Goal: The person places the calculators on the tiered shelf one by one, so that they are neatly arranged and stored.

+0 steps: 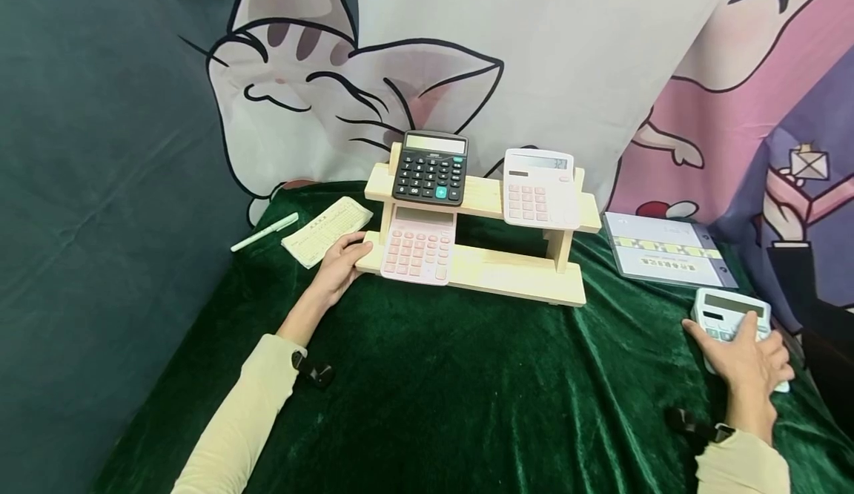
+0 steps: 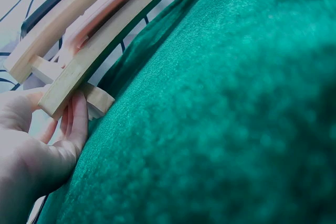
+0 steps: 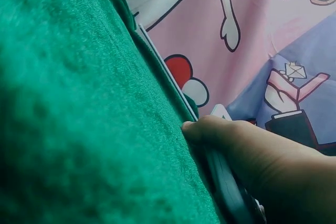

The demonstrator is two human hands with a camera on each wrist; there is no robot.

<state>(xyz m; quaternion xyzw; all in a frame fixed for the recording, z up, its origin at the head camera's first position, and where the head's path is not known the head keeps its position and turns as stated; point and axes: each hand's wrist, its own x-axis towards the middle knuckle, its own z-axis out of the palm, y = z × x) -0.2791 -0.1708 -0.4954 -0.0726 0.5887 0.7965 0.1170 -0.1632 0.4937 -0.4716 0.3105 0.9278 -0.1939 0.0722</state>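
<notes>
My left hand holds the left end of a two-tier wooden rack. In the left wrist view the thumb is on top of the lower board and the fingers are beneath it. A black calculator and a white calculator with pink keys lean on the upper tier; a pink calculator leans on the lower one. At far right, my right hand grips a pale blue-white calculator lying on the cloth. Its thumb lies at the left edge, one finger extends towards the display, and the palm hides most keys.
Left of the rack lie a paper pad and a pale green pen. A clear-covered notebook lies behind the right hand. Dark green velvet cloth covers the table, with a cartoon-printed curtain behind it.
</notes>
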